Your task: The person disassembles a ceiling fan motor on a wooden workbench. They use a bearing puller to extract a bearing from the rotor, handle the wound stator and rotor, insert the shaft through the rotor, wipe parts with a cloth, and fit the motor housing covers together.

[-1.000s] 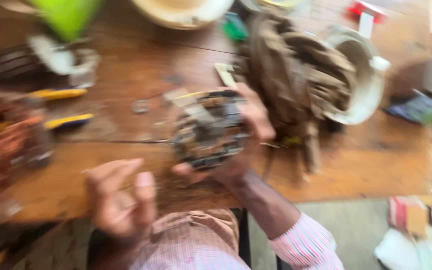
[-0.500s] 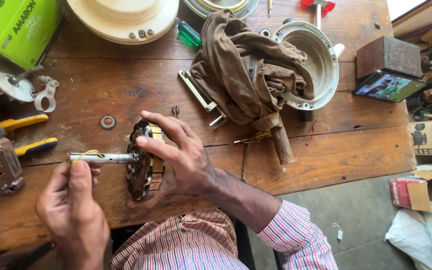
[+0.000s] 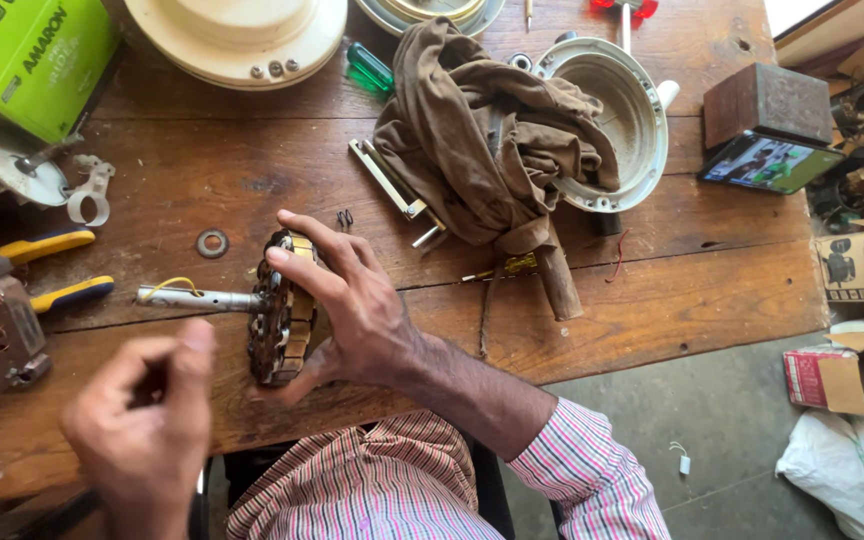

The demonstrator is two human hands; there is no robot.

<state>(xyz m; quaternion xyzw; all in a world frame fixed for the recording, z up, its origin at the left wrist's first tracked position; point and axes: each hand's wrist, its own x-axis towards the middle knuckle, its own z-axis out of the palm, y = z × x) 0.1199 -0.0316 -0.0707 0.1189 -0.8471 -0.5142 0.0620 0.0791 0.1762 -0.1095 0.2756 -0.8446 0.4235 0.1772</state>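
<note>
The right hand (image 3: 357, 305) wraps its fingers (image 3: 304, 275) over the rim of a round motor stator (image 3: 280, 310), gripping it on edge on the wooden workbench (image 3: 652, 290), its metal shaft (image 3: 197, 297) pointing left. The left hand (image 3: 147, 430) hovers just below the shaft end, fingers curled loosely with thumb raised, holding nothing visible. A washer (image 3: 213, 243) lies just beyond the shaft, yellow-handled pliers (image 3: 52, 270) to the left. Farther back, a brown rag (image 3: 482, 140) drapes over a white round housing (image 3: 642, 120), beside a flat metal bar (image 3: 387, 180). A phone (image 3: 770, 163) rests at the right edge.
</note>
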